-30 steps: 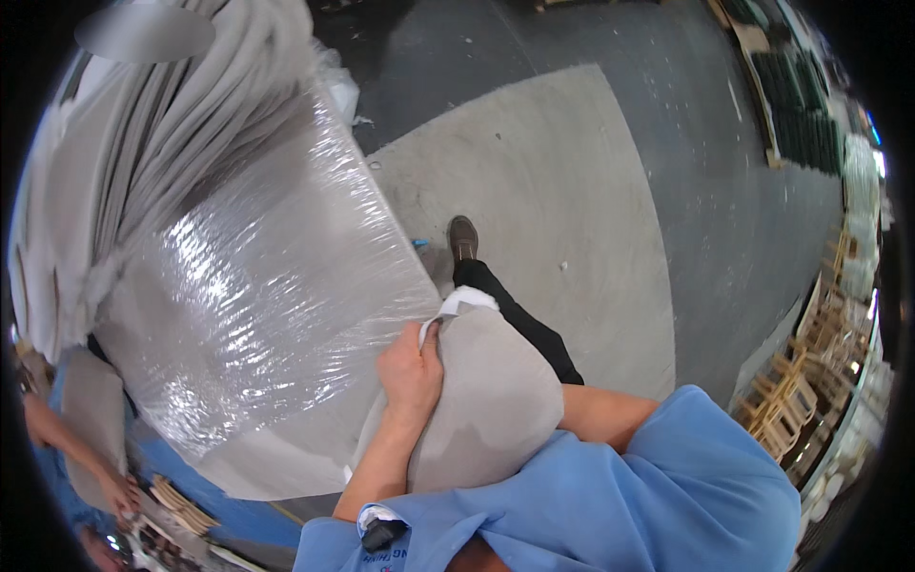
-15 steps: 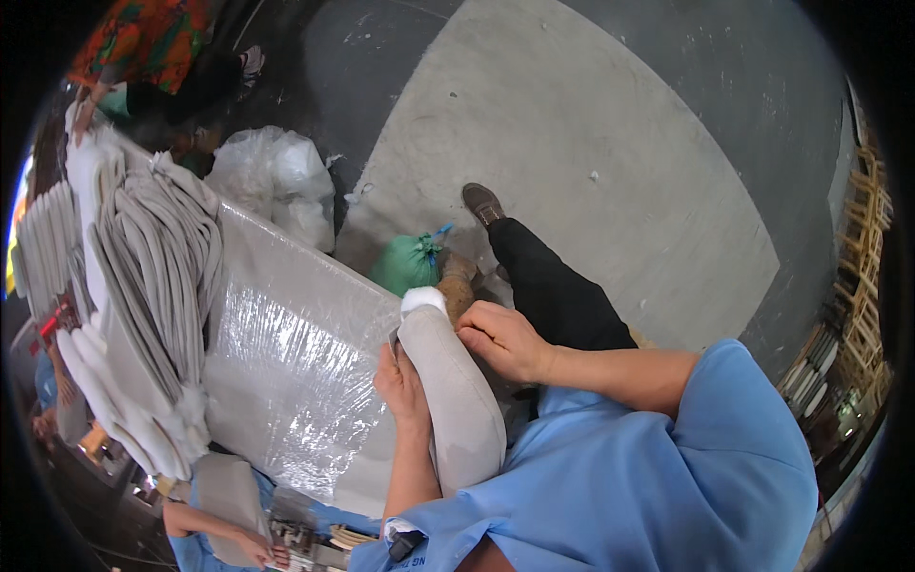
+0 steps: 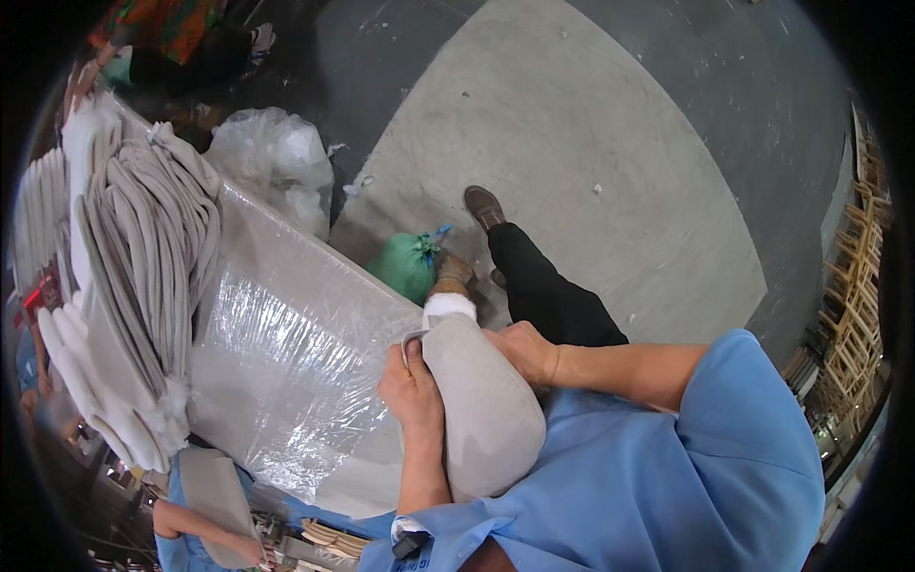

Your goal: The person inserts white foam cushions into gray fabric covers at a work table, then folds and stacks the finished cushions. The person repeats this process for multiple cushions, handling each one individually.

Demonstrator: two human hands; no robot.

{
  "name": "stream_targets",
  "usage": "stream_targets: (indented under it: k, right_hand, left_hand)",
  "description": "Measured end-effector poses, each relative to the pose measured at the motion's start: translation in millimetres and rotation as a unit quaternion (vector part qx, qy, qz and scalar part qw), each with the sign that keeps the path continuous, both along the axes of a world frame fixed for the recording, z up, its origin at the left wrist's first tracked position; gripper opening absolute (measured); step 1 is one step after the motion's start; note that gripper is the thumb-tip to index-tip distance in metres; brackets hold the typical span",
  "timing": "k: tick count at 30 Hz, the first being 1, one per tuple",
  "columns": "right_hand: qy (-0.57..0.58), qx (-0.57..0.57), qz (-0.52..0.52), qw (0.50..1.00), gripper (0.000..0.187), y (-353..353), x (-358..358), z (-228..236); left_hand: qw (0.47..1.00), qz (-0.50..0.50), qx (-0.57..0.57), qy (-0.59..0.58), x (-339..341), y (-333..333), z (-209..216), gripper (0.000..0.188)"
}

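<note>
A long padded cushion (image 3: 486, 410) in light grey fabric lies against my body, its far end pointing away from me. White stuffing (image 3: 448, 307) shows out of that far end. My left hand (image 3: 412, 389) is closed on the left edge of the fabric cover, thumb on top, near a narrow turned-up flap. On the other side, my right hand (image 3: 524, 351) is curled against the cushion's right edge. Its fingertips are hidden behind the cushion, which it appears to grip.
A plastic-wrapped table (image 3: 286, 353) stands at my left, stacked with grey fabric covers (image 3: 152, 238) and white padding. Beyond it are a green sack (image 3: 405, 265) and a clear plastic bag (image 3: 272, 157). Other people work at far left and lower left. Wooden frames (image 3: 858, 276) line the right.
The cushion has turned so that its broad face shows more, and its far end has shifted right. My right hand has slid partly behind its edge. My left hand has moved slightly right.
</note>
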State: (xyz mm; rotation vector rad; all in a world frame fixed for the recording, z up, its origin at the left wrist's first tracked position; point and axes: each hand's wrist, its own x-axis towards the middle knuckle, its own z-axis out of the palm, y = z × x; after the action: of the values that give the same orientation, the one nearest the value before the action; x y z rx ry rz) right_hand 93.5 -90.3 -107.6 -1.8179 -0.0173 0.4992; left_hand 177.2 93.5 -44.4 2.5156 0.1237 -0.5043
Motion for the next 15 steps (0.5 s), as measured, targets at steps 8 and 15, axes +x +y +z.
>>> stream_targets:
  k: [8,15]
  right_hand:
    - [0.037,-0.005,0.057,0.998,0.036,-8,-10,-12]
    - [0.081,0.09,-0.076,0.99,0.025,20,-46,-48]
  left_hand:
    - [0.998,-0.056,-0.006,-0.005,25,-25,-2,0.035]
    - [0.995,-0.094,0.024,0.019,33,-41,-11,0.032]
